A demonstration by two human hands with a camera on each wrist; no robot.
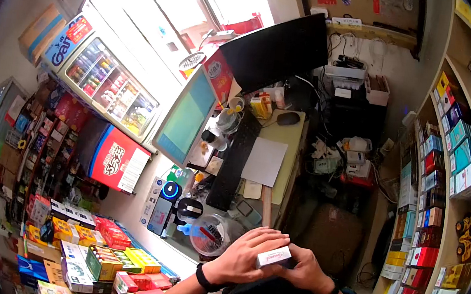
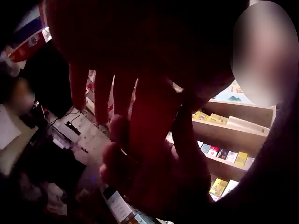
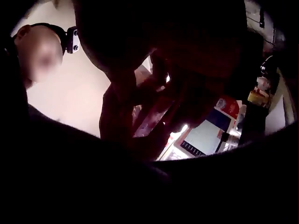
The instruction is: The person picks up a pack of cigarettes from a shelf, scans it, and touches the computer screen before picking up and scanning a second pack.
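Note:
In the head view, a small white box (image 1: 273,257) with faint reddish lettering on its end is held between both hands, close in front of the dark shirt. The left hand (image 1: 242,258) lays its fingers over the far side of the box, with its thumb on the near side. From the right, the right hand (image 1: 309,271) grips the other end, thumb bent against it. Dark outlines of the left hand's fingers (image 2: 126,100) fill the left wrist view. In the right wrist view, the hands show dim around the box (image 3: 154,116).
A desk with a keyboard (image 1: 233,164), white paper (image 1: 264,161), a tilted monitor (image 1: 187,117) and a clear plastic tub (image 1: 214,235) lies ahead. Shelves of small packs (image 1: 428,229) stand at right. Boxed goods (image 1: 103,263) fill the lower left. A dark chair (image 1: 333,238) is behind the desk.

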